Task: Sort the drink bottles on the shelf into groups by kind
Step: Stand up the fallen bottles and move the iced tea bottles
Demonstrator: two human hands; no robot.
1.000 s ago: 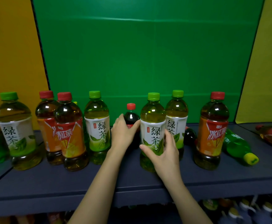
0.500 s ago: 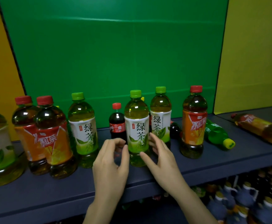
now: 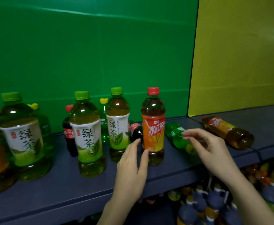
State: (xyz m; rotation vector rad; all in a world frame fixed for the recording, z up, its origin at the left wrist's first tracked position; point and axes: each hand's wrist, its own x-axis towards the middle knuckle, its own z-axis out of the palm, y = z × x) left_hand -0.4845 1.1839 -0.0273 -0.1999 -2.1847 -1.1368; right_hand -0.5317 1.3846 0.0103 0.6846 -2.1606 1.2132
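Red-capped tea bottle (image 3: pixel 153 127) upright between left hand (image 3: pixel 131 169) and right hand (image 3: pixel 214 151).

Dark shelf (image 3: pixel 59 192), bearing upright green teas (image 3: pixel 87 137), a cola (image 3: pixel 68 135) and a red tea (image 3: pixel 153 135); lying flat, a green bottle (image 3: pixel 175 135) and a second red tea (image 3: pixel 227 132).

Green backdrop panel (image 3: pixel 90 46) rising at the back, yellow panel (image 3: pixel 240 54) standing to its right, dark blue jugs (image 3: pixel 216 200) crowding together below.

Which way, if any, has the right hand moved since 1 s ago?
Yes: right hand left the middle green tea bottle, went right past the upright iced tea bottle.
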